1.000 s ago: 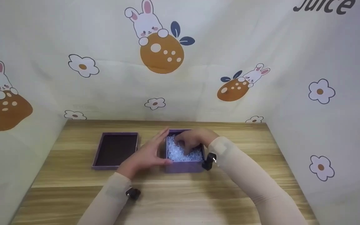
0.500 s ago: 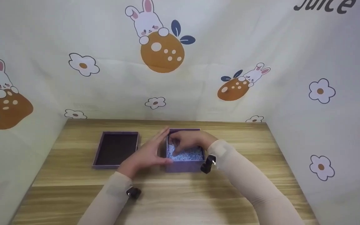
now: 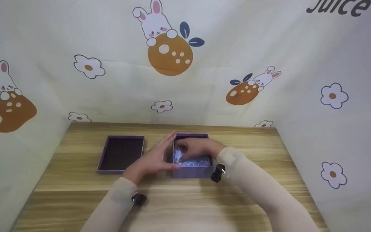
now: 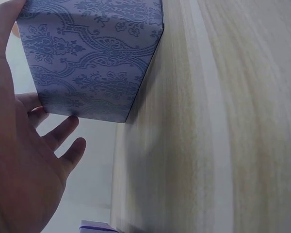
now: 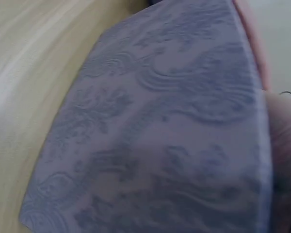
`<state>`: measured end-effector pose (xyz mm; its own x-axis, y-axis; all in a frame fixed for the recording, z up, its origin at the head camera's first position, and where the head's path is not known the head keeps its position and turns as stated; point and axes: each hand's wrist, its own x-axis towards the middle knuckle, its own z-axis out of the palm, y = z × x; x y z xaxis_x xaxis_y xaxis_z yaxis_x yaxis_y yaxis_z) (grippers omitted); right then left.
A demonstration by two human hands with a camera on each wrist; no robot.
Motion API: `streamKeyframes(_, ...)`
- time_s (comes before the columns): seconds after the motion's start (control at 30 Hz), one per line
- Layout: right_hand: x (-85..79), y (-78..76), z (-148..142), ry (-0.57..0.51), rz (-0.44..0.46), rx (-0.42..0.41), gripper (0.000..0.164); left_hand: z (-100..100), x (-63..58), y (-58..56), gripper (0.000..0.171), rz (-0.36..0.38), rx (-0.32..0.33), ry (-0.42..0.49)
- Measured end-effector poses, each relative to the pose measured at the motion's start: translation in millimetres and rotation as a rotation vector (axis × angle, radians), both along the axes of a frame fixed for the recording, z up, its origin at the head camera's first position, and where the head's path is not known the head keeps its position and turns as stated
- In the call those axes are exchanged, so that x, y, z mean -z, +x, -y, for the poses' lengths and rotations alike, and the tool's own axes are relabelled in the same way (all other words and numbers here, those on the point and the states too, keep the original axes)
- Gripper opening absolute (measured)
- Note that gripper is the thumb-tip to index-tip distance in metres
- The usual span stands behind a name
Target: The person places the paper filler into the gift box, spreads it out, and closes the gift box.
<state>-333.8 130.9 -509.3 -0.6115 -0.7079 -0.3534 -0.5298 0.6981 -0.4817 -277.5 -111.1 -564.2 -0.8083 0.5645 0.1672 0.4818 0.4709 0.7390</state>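
An uncovered purple patterned box (image 3: 193,172) stands on the table, filled with white-blue shredded paper (image 3: 198,161). My left hand (image 3: 151,159) grips its left side, the thumb at the front corner and the fingers reaching to the back corner. In the left wrist view the fingertips (image 4: 73,120) lie along the edge of the box (image 4: 94,53). Inside the box, my right hand (image 3: 198,149) is down in the shredded paper at the left, fingers bent; I cannot tell whether it pinches any shreds. The box wall (image 5: 155,121) hides most of this hand from the right wrist camera.
Left of the box lies a shallow purple lid (image 3: 121,154), its dark inside facing up, near my left hand. The wooden table (image 3: 185,203) meets printed cloth walls (image 3: 118,90) at the back and both sides.
My right hand has moved left within the box, from the middle of the shredded paper to its left part. The left hand keeps its grip on the box's left side.
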Motion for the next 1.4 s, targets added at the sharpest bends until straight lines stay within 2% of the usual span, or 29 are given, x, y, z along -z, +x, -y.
streamKeyframes(0.1,-10.5,0.5,-7.9,-0.080,0.000,-0.015,0.046,-2.3,-1.7,-2.8,0.131,-0.010,0.010,0.009)
streamKeyframes(0.23,-19.4,4.9,-14.0,-0.147,0.032,-0.078,0.032,-3.7,-1.2,-4.2,0.130,-0.010,0.013,0.003)
streamKeyframes(0.37,-17.5,10.2,-12.2,-0.091,0.076,-0.162,0.031,-2.1,0.4,-2.6,0.131,0.008,-0.005,-0.002)
streamKeyframes(0.47,-11.9,11.2,-8.3,-0.023,0.075,-0.189,0.034,-0.9,0.1,-1.6,0.132,0.013,-0.008,-0.001)
streamKeyframes(0.67,1.5,9.5,-2.0,0.052,0.039,-0.158,0.030,-1.4,-1.1,-0.6,0.132,-0.002,0.002,0.011)
streamKeyframes(0.8,6.8,11.3,-1.0,0.065,0.020,-0.133,0.025,-0.6,-0.9,0.7,0.131,0.003,-0.002,0.013)
streamKeyframes(0.9,6.8,11.9,-1.1,0.063,0.001,-0.151,0.025,-0.1,-1.5,0.1,0.131,-0.003,-0.004,0.002)
streamKeyframes(1.03,-2.5,11.4,-3.4,0.035,0.006,-0.182,0.033,1.3,-3.1,-1.3,0.132,0.000,-0.012,-0.012)
streamKeyframes(1.2,-23.7,11.9,-13.5,-0.001,0.028,-0.188,0.042,3.1,-1.0,-1.7,0.133,0.011,-0.018,0.001)
streamKeyframes(1.4,-38.8,17.2,-26.1,0.107,0.047,-0.194,0.040,0.5,-0.7,-0.5,0.132,0.013,-0.006,0.020)
